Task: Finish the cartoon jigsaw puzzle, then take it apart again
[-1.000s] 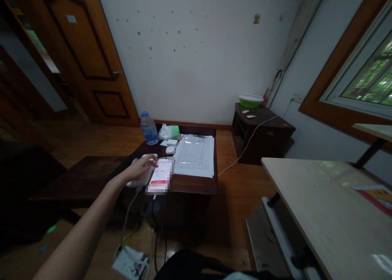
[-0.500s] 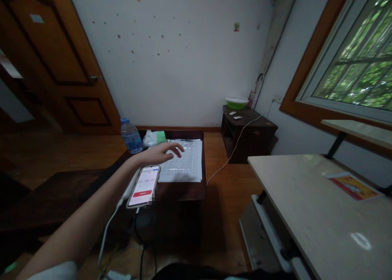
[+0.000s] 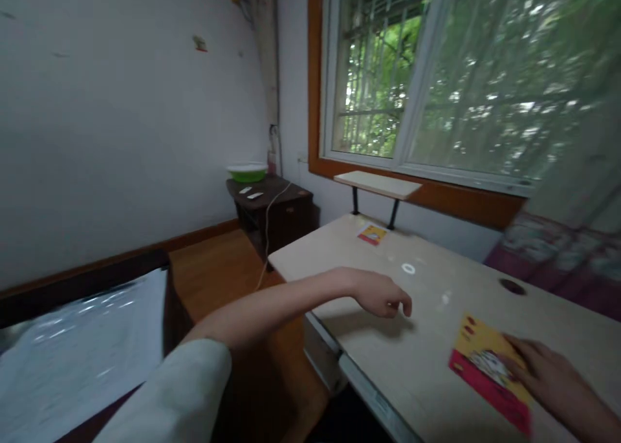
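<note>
My left hand (image 3: 383,295) hovers above the pale desk (image 3: 436,369), fingers loosely bent and a little apart, with nothing visible in them. At the lower right, my right hand (image 3: 553,372) grips the edge of a yellow-and-red picture card (image 3: 488,365). The card has a white cartoon figure on it, and my fingers cover its right side. A similar card (image 3: 372,234) lies flat at the far side of the desk, by the small raised shelf (image 3: 378,184). Between that card and my left hand is a white ring-shaped mark (image 3: 408,268).
A dark low table (image 3: 167,313) with papers (image 3: 111,339) under clear plastic stands at left. Beyond the desk, a dark cabinet (image 3: 286,213) bears a green basin (image 3: 247,172), with a cable (image 3: 267,236) hanging down. A window (image 3: 371,87) and curtain (image 3: 548,236) border the desk.
The view has swung right from the low table to the desk. My left hand has left the papers and is over the desk. My right hand, holding a card, has come into view.
</note>
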### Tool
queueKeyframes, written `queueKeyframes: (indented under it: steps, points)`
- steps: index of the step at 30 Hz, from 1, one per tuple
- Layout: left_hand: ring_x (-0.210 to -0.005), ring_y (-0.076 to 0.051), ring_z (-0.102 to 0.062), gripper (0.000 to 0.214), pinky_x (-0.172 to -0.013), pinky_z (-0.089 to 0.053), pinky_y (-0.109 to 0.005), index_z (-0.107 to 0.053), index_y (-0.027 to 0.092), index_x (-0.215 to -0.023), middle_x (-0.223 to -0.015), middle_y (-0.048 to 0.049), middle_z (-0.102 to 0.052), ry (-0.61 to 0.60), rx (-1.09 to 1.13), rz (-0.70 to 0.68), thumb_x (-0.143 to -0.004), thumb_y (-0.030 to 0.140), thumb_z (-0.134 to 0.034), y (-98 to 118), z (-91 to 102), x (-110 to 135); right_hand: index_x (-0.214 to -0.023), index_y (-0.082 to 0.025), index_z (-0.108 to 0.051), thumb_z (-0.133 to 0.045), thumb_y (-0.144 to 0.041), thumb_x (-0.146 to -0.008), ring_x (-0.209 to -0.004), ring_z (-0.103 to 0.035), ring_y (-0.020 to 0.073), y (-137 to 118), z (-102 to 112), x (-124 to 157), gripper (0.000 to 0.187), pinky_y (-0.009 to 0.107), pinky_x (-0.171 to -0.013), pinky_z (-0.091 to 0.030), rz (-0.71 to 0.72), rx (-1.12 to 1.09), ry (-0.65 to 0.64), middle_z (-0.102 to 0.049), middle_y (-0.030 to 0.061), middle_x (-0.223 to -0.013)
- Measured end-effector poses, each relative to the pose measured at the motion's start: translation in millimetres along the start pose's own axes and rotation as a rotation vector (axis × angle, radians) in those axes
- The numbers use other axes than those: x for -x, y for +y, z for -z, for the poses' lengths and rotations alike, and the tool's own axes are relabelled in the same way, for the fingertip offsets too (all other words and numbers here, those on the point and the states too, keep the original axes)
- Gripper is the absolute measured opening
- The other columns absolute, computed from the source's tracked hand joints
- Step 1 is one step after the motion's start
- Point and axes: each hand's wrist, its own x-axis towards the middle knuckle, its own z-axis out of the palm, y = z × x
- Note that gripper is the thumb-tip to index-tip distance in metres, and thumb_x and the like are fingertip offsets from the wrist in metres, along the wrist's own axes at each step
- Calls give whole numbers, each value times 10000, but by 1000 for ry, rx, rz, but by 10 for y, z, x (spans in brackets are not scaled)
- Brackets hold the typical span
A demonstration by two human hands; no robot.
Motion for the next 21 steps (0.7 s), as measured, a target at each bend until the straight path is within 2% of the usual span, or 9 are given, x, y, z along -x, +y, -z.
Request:
queueKeyframes:
  steps: [2, 4, 6, 8, 11, 14, 18, 21]
  points:
    - [-834, -216, -611, 361, -698, -454, -293, -563, 125, -1120, -952, -99, -665, 17, -69, -26, -780, 141, -442, 23, -99, -576, -1041, -271, -606, -454, -435, -771, -1025, -527, 290, -18, 61, 18, 351, 425, -850, -415, -62, 60, -77, -567, 118, -1118]
    - [-841, -240, -614, 366, -672, -463, -316, -573, 159, -1114, -974, -111, -660, 62, -124, -45, -772, 172, -444, 61, -220, -1062, -1118, -223, -563, -405, -455, -780, -1057, -498, 289, -127, 143, 47, 439, 415, -868, -401, -147, 97, -113, -535, 119, -1164]
    - [-826, -245, -616, 340, -657, -469, -329, -586, 187, -1081, -968, -109, -659, 131, -141, -64, -779, 202, -433, 97, -357, -1434, -1138, -181, -540, -423, -467, -773, -1046, -490, 283, -258, 235, 94, 478, 395, -863, -394, -211, 117, -148, -526, 124, -1161]
    - [-841, -251, -603, 291, -687, -466, -343, -610, 182, -1013, -938, -115, -657, 234, -166, -44, -784, 223, -435, 115, -503, -1680, -1158, -172, -518, -457, -482, -760, -1058, -469, 281, -357, 314, 146, 508, 383, -855, -384, -279, 121, -172, -513, 123, -1162]
    - [-896, -265, -567, 279, -727, -450, -366, -611, 164, -963, -935, -139, -632, 385, -163, 62, -830, 295, -403, 92, -716, -1830, -1187, -156, -488, -531, -497, -720, -1071, -446, 277, -393, 372, 196, 580, 372, -883, -351, -412, 84, -169, -508, 128, -1126]
    - [-906, -262, -541, 313, -747, -431, -379, -597, 168, -939, -942, -138, -606, 441, -138, 175, -863, 355, -358, 18, -885, -1815, -1129, -158, -519, -617, -463, -657, -1063, -442, 259, -344, 351, 192, 571, 337, -874, -354, -452, -24, -157, -496, 114, -1089]
    - [-937, -258, -504, 338, -772, -406, -371, -587, 174, -951, -974, -117, -568, 438, -134, 201, -840, 433, -401, -76, -1009, -1758, -974, -132, -562, -607, -305, -670, -981, -486, 198, -318, 276, 164, 353, 270, -839, -367, -425, -170, -26, -511, 96, -1017]
    - [-946, -257, -489, 348, -781, -395, -362, -580, 175, -981, -988, -111, -548, 460, -111, 168, -816, 451, -447, -107, -1042, -1763, -859, -154, -550, -532, -296, -721, -802, -529, 166, -363, 238, 165, 199, 259, -715, -393, -420, -284, 44, -565, 44, -840]
